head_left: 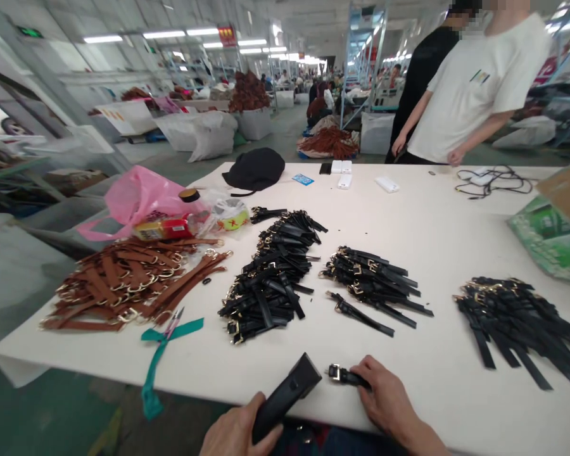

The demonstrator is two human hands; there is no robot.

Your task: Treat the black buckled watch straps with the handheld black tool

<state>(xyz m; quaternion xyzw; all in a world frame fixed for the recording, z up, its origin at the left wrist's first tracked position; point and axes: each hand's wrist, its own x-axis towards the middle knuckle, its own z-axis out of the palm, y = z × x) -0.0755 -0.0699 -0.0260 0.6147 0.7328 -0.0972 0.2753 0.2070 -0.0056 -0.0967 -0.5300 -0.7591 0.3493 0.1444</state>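
My left hand (241, 428) is wrapped around a black handheld tool (287, 391) with a wide, flat end and a small button; its exact kind I cannot make out. That end points up and right, a little apart from a short black buckle strap (346, 375). My right hand (386, 398) pinches this strap, its gold-coloured buckle facing left and its other end hidden under my fingers. A single black strap (363, 315) lies beyond my right hand, beside a small pile of black straps (373, 275). Larger heaps of black straps (270, 278) lie to the left and of black straps (513, 316) to the right.
Brown straps with metal rings (123, 278) cover the table's left, near small scissors (173, 323) with teal ribbon (159, 361). Behind are a pink bag (145, 196), black cap (256, 168), white devices (344, 180), cables (496, 180) and a green box (551, 237). Two people stand across the table.
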